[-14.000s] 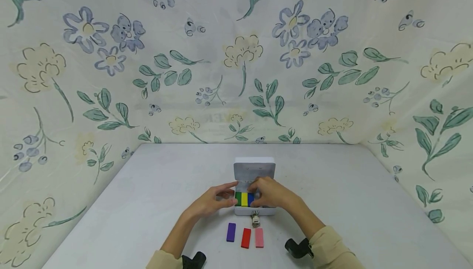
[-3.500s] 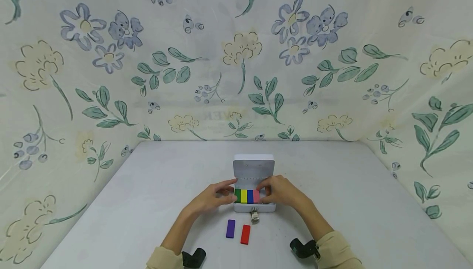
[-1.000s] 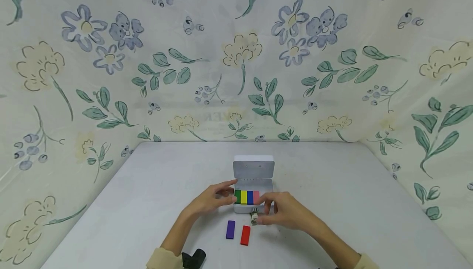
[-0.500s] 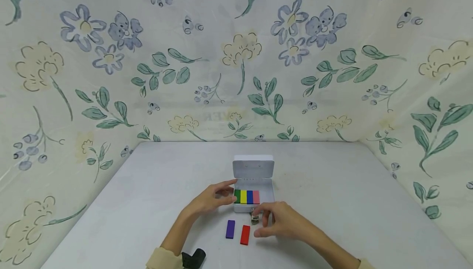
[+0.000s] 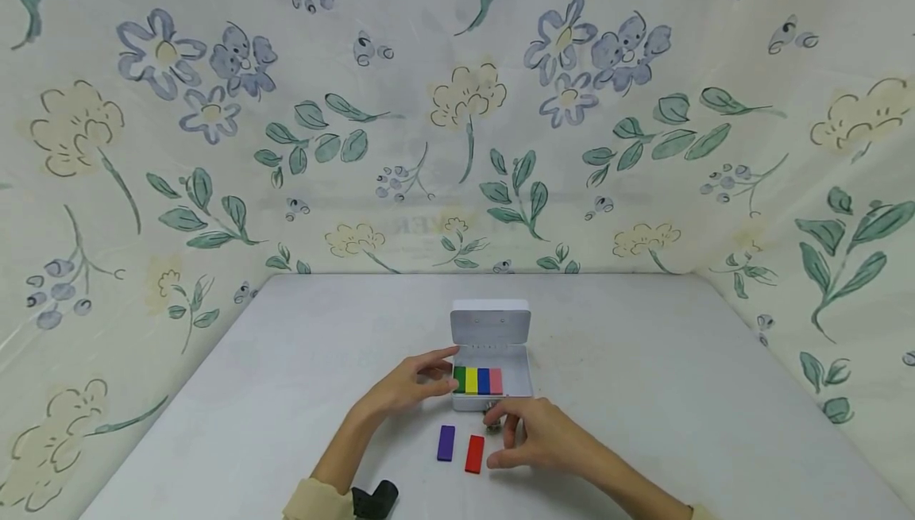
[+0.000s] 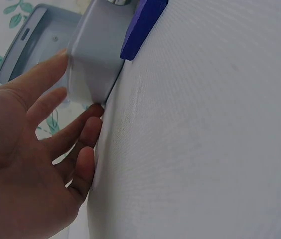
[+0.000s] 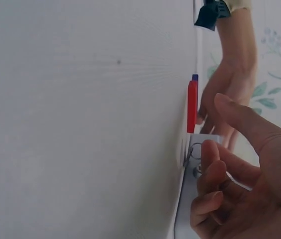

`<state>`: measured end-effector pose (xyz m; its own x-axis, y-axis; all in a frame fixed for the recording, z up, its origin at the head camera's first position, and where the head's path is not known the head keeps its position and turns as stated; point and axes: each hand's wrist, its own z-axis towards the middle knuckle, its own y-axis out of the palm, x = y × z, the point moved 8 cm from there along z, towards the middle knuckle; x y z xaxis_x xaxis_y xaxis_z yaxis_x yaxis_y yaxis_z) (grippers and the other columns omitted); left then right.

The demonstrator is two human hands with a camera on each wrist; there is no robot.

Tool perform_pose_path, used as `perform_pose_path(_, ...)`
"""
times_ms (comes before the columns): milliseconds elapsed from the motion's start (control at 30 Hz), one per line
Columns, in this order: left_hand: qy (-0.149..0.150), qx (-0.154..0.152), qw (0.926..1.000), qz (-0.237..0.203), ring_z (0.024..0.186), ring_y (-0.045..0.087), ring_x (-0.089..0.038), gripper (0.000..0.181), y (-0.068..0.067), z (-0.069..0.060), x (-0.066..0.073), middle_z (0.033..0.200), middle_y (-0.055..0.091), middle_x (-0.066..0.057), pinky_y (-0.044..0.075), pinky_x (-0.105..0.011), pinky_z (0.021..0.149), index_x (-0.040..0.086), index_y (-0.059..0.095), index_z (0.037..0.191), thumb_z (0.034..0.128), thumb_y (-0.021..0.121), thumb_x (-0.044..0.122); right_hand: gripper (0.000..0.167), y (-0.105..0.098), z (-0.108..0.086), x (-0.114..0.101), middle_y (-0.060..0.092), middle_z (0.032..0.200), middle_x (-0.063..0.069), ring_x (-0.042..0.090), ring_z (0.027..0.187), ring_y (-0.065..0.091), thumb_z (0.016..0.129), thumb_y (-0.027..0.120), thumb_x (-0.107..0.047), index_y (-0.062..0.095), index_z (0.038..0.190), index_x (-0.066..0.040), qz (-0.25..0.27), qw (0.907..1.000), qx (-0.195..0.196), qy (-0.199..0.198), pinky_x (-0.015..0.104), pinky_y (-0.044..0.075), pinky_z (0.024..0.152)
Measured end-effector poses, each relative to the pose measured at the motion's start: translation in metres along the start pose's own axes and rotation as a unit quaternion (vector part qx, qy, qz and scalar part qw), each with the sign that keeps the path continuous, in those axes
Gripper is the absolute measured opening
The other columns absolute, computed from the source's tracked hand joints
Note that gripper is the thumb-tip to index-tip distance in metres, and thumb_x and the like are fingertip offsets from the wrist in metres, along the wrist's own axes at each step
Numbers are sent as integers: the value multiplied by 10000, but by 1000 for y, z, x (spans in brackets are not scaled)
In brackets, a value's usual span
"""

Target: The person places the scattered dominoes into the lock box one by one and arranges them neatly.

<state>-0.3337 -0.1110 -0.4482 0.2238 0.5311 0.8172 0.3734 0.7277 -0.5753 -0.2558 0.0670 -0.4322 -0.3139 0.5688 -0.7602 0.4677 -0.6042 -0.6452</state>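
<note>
A small white metal box (image 5: 516,365) stands on the table with its lid (image 5: 490,328) raised. Green (image 5: 460,379), yellow (image 5: 471,380), blue (image 5: 484,381) and pink blocks (image 5: 496,381) stand side by side in its left part. My left hand (image 5: 406,383) rests its fingertips against the box's left side, fingers loosely extended. Before the box lie a purple block (image 5: 445,443) and a red block (image 5: 475,454). My right hand (image 5: 545,437) hovers just right of the red block, thumb and forefinger apart, holding nothing. It partly hides the keys (image 5: 492,427) at the box's front.
The white table (image 5: 343,321) reaches back to a flower-patterned cloth (image 5: 465,123) that hangs behind and at both sides. A black wrist camera mount (image 5: 376,499) sits at the left sleeve (image 5: 318,500).
The pink block has gone from the table into the box, beside the blue one. My right hand has since let go and moved forward, down toward the red block. The left hand stays put.
</note>
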Motion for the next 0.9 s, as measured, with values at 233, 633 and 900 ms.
perform_pose_path(233,44,13,10000,57,1207,544,-277,625,0,-1,1,1331,616,-116,427,-588,1004,212,469,1467,905,684,382,442,5,1,-4,586,661,-87,84,595,531,747,848,-341,694,1106,-134,-188,9997,-27,146,182,427,528)
perform_pose_path(633,45,-3,10000,23,1191,544,-270,630,-1,-1,4,1327,616,-121,448,-555,985,203,473,1464,900,691,381,403,12,4,-8,513,572,-114,32,504,455,735,856,-335,717,1061,-144,-834,9963,70,182,172,356,485)
perform_pose_path(900,21,-5,10000,1,1191,546,-267,632,0,-1,2,1325,618,-118,444,-556,990,209,475,1463,899,691,391,370,16,5,-10,499,539,-102,51,473,449,730,860,-328,723,1025,-151,-1001,9947,7,240,178,339,464)
